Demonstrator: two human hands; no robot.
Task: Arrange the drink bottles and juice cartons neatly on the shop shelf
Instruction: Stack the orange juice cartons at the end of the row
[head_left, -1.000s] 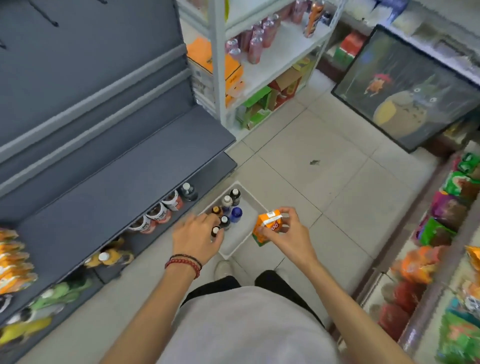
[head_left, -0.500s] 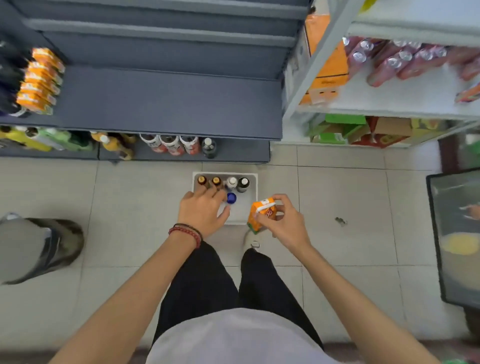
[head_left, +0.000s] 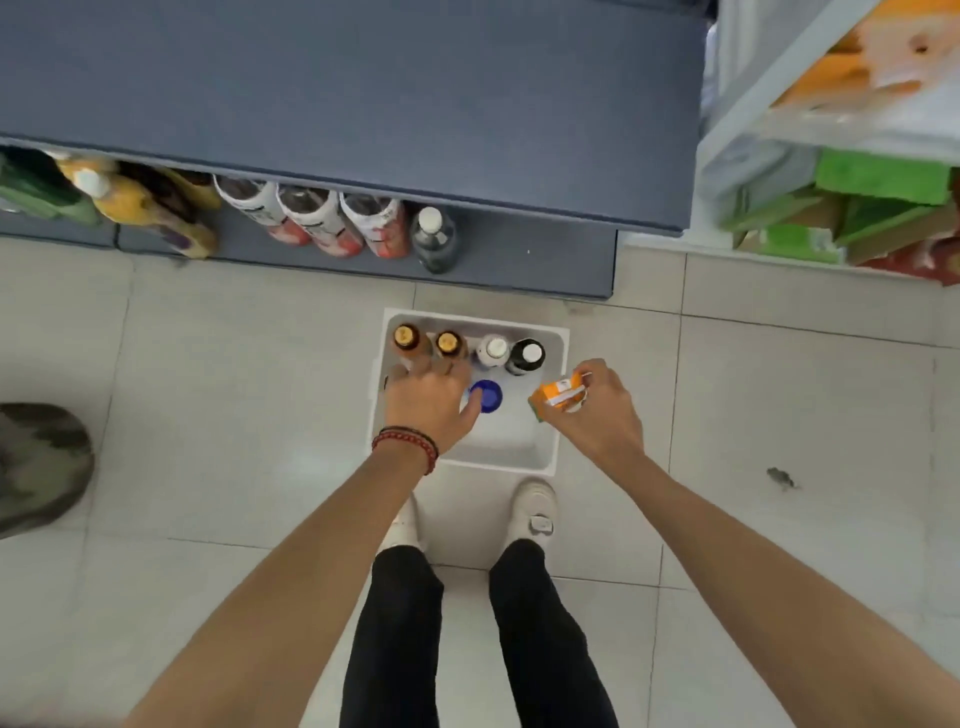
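Right hand (head_left: 597, 415) pinches juice carton (head_left: 558, 397). Left hand (head_left: 426, 402) sits over bottles (head_left: 492, 349) in bin (head_left: 498, 456), grip unclear. Crowded bottles could topple on lift.

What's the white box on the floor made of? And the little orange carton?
White box: probably smooth plastic, judging by its rounded moulded corners and soft sheen. Orange carton in the right hand: likely coated paperboard, with flat printed faces and folded edges.

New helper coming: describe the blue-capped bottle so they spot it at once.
Look at the white bin on the floor before the grey shelf. Along its far wall stand four bottles; the blue-capped bottle is a row nearer, beside the left hand. Its cap is the only blue one.
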